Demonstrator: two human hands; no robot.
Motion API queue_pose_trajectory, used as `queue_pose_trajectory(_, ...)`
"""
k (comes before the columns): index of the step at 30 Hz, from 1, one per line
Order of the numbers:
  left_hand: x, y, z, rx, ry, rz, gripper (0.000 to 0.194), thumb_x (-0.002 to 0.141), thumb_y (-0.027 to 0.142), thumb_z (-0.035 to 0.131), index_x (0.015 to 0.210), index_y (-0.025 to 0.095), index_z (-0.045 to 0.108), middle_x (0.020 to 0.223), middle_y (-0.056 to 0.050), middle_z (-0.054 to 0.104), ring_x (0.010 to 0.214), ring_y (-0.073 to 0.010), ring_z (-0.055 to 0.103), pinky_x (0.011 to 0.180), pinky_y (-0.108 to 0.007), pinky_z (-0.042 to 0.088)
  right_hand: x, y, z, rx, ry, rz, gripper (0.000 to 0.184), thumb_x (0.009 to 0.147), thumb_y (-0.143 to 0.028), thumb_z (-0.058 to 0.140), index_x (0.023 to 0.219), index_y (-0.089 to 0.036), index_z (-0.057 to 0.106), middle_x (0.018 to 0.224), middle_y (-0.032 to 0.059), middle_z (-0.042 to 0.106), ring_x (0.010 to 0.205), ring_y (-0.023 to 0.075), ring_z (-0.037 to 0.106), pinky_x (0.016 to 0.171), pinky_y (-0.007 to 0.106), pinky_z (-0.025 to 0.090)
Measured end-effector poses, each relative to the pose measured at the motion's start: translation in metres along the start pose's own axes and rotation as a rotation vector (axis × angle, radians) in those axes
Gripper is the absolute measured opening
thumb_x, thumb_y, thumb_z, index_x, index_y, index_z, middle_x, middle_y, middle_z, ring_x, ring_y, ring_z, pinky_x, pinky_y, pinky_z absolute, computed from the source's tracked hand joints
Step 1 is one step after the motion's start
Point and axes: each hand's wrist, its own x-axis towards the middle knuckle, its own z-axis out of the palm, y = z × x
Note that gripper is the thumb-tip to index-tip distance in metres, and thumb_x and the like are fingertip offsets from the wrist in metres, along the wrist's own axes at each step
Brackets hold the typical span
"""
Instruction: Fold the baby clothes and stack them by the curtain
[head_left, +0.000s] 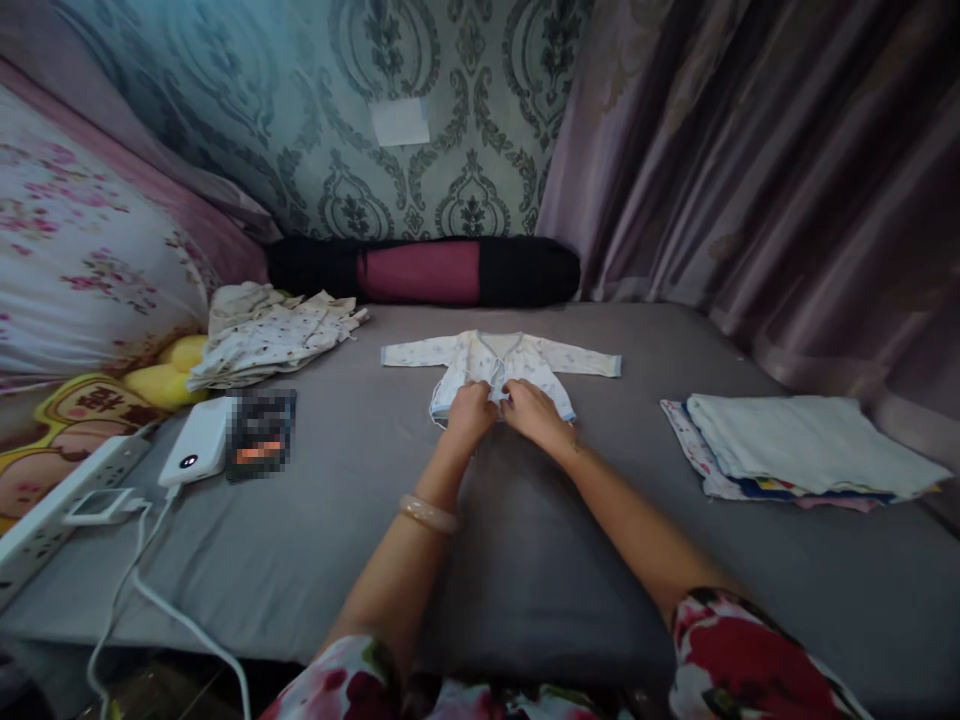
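Note:
A small white baby shirt [532, 362] with a faint print and blue trim lies spread out, its sleeves stretched to both sides. Thin ties hang at its neckline and by its left edge. My left hand [471, 410] is closed on the lower front of the shirt, fingers bent inward. Close beside it, my right hand [531, 408] also has its fingers curled onto the shirt front near the middle. The fingertips almost meet; exactly which bit of cloth or tie they pinch is too small to tell. A pale bangle [428, 514] circles my left wrist.
Folded cloths [810, 445] are stacked at right on the grey sheet [570, 580]. Crumpled clothes [274, 335] lie at back left. Nearer are a white power bank [196, 440], a power strip [71, 510] and a cable [187, 625]. A black and maroon roll [420, 272] borders the wall.

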Motion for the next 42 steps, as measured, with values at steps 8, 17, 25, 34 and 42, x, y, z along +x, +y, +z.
queue_pose_trajectory(8,0.003,-0.007,0.021,0.084,0.096,-0.17,0.026,0.087,0.025,0.049,0.105,0.013,0.064,0.111,-0.016,0.061,0.109,-0.028,0.055,0.092,-0.036,0.041,0.017,-0.005,0.012,-0.025,-0.064,0.104,0.028,0.093,-0.025,0.048,0.116,-0.012,0.055,0.117,0.0156,0.06,0.106,0.025,0.062,0.084,0.029,0.045)
queue_pose_trajectory(17,0.003,-0.011,0.022,0.057,0.144,-0.184,0.026,0.085,0.009,0.042,0.104,0.012,0.06,0.101,-0.015,0.064,0.101,-0.0244,0.059,0.087,-0.034,0.042,0.041,-0.002,0.008,0.028,-0.119,0.21,0.029,0.083,-0.017,0.052,0.106,-0.009,0.067,0.109,0.0223,0.067,0.104,0.0291,0.065,0.078,0.028,0.046)
queue_pose_trajectory(25,0.005,-0.017,0.023,0.068,0.098,-0.159,0.028,0.089,0.013,0.04,0.094,0.013,0.068,0.099,-0.014,0.063,0.099,-0.0237,0.058,0.087,-0.033,0.042,0.053,0.033,0.021,0.709,-0.155,0.354,0.015,0.075,-0.023,0.058,0.061,-0.018,0.06,0.041,-0.0033,0.05,0.043,0.012,0.053,0.047,0.02,0.04)
queue_pose_trajectory(34,0.008,-0.002,0.029,-0.126,0.15,0.001,0.029,0.094,0.025,0.042,0.098,0.018,0.07,0.095,-0.01,0.061,0.097,-0.0202,0.057,0.086,-0.029,0.043,0.06,0.03,0.008,1.483,-0.009,0.511,0.009,0.066,-0.014,0.06,0.062,-0.019,0.053,0.046,-0.0077,0.05,0.041,0.0065,0.045,0.042,0.016,0.04)
queue_pose_trajectory(42,0.015,0.004,0.043,-0.179,0.043,0.084,0.024,0.084,0.011,0.046,0.088,0.012,0.07,0.091,-0.01,0.064,0.089,-0.0189,0.059,0.079,-0.027,0.044,0.061,0.018,0.012,1.502,-0.026,0.477,0.006,0.066,-0.013,0.057,0.064,-0.018,0.056,0.048,-0.0076,0.051,0.042,0.0066,0.047,0.041,0.016,0.039)
